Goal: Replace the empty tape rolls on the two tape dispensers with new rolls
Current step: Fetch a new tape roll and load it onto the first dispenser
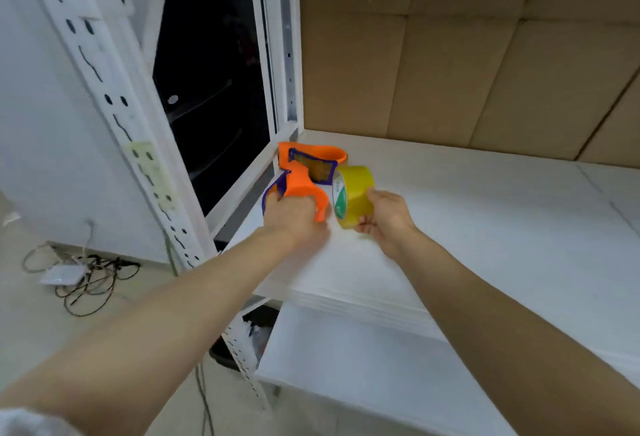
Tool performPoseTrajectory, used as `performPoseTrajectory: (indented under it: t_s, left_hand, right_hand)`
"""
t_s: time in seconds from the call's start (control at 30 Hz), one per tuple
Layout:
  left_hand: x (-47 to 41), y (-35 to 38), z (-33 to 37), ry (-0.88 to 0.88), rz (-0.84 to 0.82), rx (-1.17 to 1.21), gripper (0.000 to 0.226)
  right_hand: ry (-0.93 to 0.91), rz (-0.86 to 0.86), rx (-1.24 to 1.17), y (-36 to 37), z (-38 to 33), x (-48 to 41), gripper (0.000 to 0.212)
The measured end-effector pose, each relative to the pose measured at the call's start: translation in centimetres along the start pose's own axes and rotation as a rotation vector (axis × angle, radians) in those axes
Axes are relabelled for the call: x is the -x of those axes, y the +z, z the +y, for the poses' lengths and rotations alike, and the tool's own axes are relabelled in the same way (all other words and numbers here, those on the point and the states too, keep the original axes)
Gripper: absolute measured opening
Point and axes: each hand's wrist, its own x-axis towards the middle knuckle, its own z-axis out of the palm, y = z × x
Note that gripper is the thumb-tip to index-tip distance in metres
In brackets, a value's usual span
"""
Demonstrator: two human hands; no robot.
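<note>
spanning the view, a white shelf board gives open surface to the right of the right hand. its front edge lies below both wrists and its left edge runs just left of the left hand. cardboard panels close off the back, well beyond the fingers. a white slotted upright stands to the left of the left hand.

count: two orange dispensers, one yellow tape roll. the left hand grips the nearer dispenser, fingers curled round its body. the second dispenser lies just beyond that hand; whether the two touch cannot be told. the right hand holds the tape roll on edge, thumb and fingers round its rim, just right of the held dispenser.

tangled cables lie on the floor, far left of the left hand.
</note>
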Motion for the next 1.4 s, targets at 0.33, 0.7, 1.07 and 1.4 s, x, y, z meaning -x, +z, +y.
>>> performPoseTrajectory:
  t_s: [0.33, 0.7, 1.07, 1.4]
  left_hand:
    - [-1.5, -1.0, -2.9, 0.039, 0.069, 0.536, 0.021]
    - [1.2, -4.2, -3.8, -0.542, -0.049, 1.408, 0.023]
    - [3.0, 1.6, -5.6, -0.197, 0.025, 0.729, 0.085]
    - [4.3, 1.5, -5.5, -0.739, -0.342, 1.897, 0.053]
  right_hand:
    - [-0.038, 0.245, 0.019, 0.8, 1.2, 2.0, 0.03]
    - [-0.216, 0.317, 0.3, -1.0, 1.6, 2.0, 0.044]
    - [-0.164, 0.23, 0.179, -1.0, 2.0, 2.9, 0.042]
    - [0.02, 0.105, -0.384, -2.5, 4.4, 3.2, 0.043]
